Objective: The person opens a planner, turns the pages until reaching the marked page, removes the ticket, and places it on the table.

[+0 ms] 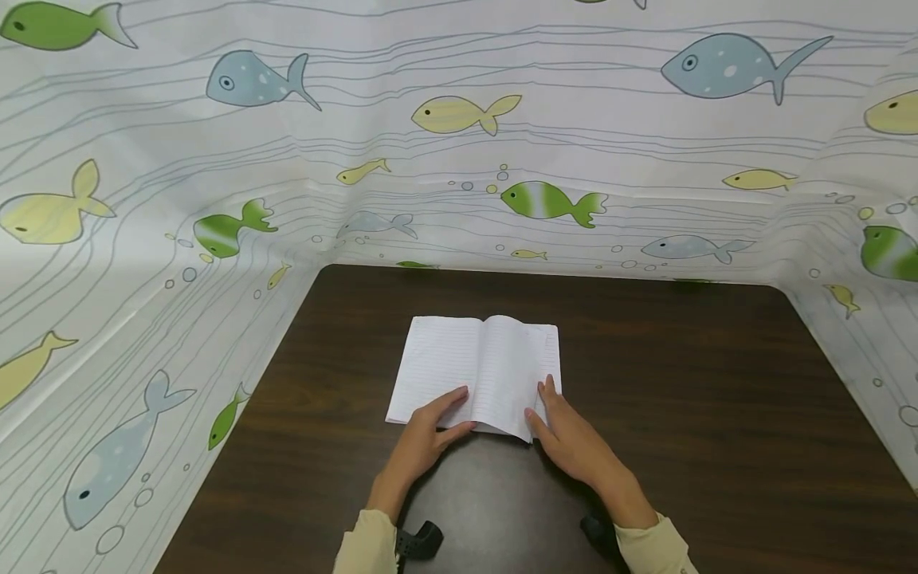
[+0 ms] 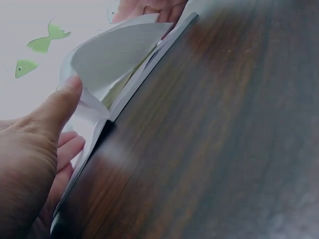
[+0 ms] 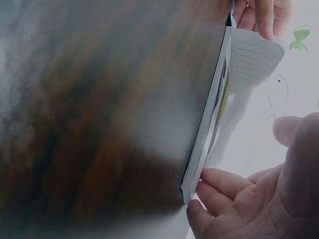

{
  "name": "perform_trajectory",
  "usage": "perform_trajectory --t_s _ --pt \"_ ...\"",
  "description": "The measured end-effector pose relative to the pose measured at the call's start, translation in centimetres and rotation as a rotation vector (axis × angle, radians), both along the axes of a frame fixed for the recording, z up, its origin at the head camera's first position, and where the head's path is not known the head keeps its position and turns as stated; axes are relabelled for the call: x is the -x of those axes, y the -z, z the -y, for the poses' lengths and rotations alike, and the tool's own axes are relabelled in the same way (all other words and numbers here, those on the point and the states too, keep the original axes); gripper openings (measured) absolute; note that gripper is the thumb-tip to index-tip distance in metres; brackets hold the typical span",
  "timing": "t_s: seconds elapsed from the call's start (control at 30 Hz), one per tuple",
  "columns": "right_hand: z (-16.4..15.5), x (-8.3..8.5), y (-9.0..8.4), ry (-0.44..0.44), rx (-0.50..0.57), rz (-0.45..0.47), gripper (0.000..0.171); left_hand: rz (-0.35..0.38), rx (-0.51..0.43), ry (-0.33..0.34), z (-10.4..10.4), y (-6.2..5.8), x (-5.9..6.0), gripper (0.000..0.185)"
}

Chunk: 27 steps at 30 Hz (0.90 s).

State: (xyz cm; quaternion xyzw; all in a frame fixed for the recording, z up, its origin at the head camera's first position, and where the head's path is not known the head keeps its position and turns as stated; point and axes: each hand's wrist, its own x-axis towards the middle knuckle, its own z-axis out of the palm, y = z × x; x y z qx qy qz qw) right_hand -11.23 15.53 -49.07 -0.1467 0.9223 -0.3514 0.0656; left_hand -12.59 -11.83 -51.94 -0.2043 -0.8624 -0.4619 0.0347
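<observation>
An open lined notebook (image 1: 473,359) lies flat on the dark wooden table (image 1: 681,383). My left hand (image 1: 433,424) rests on the near part of the left page with its fingers straight. In the left wrist view its thumb (image 2: 62,102) touches the foot of a page (image 2: 114,59) that arches up from the spine. My right hand (image 1: 566,434) lies at the notebook's near right corner. In the right wrist view its fingertips (image 3: 219,181) touch the edge of the page stack (image 3: 212,124), and the thumb stays clear of the paper.
White sheeting printed with fish (image 1: 502,159) walls the table at the back and both sides. Black wrist mounts (image 1: 419,540) show at my cream sleeves near the front edge. Bare tabletop stretches right of the notebook.
</observation>
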Motion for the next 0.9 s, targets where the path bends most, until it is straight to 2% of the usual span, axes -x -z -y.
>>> perform_trajectory --t_s 0.17,0.27,0.37,0.47,0.57,0.6,0.63,0.7,0.77,0.8,0.83,0.9 --pt "0.0 0.0 -0.1 0.021 0.03 0.03 0.079 -0.028 -0.05 -0.021 0.0 -0.2 -0.6 0.053" --pt "-0.1 0.1 -0.3 0.024 0.032 0.028 0.08 -0.056 -0.084 -0.085 0.0 -0.4 -1.0 0.058" --pt "-0.1 0.0 -0.4 0.023 0.026 0.022 0.08 -0.111 -0.093 -0.215 0.1 -0.5 -1.1 0.062" --pt "-0.1 0.0 -0.4 0.021 0.025 0.013 0.079 -0.16 -0.069 -0.383 0.2 -0.5 -1.0 0.071" --pt "-0.2 -0.2 -0.4 0.017 0.019 0.012 0.079 -0.218 0.019 -0.537 0.1 -0.4 -1.1 0.084" --pt "-0.2 -0.2 -0.4 0.017 0.016 0.012 0.079 -0.238 0.063 -0.566 -0.1 -0.4 -1.0 0.087" --pt "-0.3 -0.2 -0.3 0.017 0.011 0.009 0.078 -0.265 0.1 -0.57 -0.3 -0.4 -1.0 0.087" --pt "-0.3 -0.2 -0.3 0.02 0.003 0.002 0.078 -0.327 0.165 -0.519 -0.8 -0.3 -0.9 0.077" --pt "-0.3 -0.2 -0.2 0.02 -0.001 -0.008 0.078 -0.358 0.2 -0.398 -1.5 -0.2 -0.8 0.062" --pt "-0.3 -0.2 -0.1 0.018 -0.001 -0.009 0.078 -0.351 0.197 -0.321 -1.9 -0.1 -0.8 0.054" --pt "-0.3 -0.2 -0.1 0.015 0.0 -0.01 0.079 -0.327 0.193 -0.245 -2.2 -0.1 -0.8 0.049" --pt "-0.2 -0.1 -0.1 0.009 0.009 -0.005 0.079 -0.27 0.211 -0.142 -3.0 0.1 -1.0 0.049"
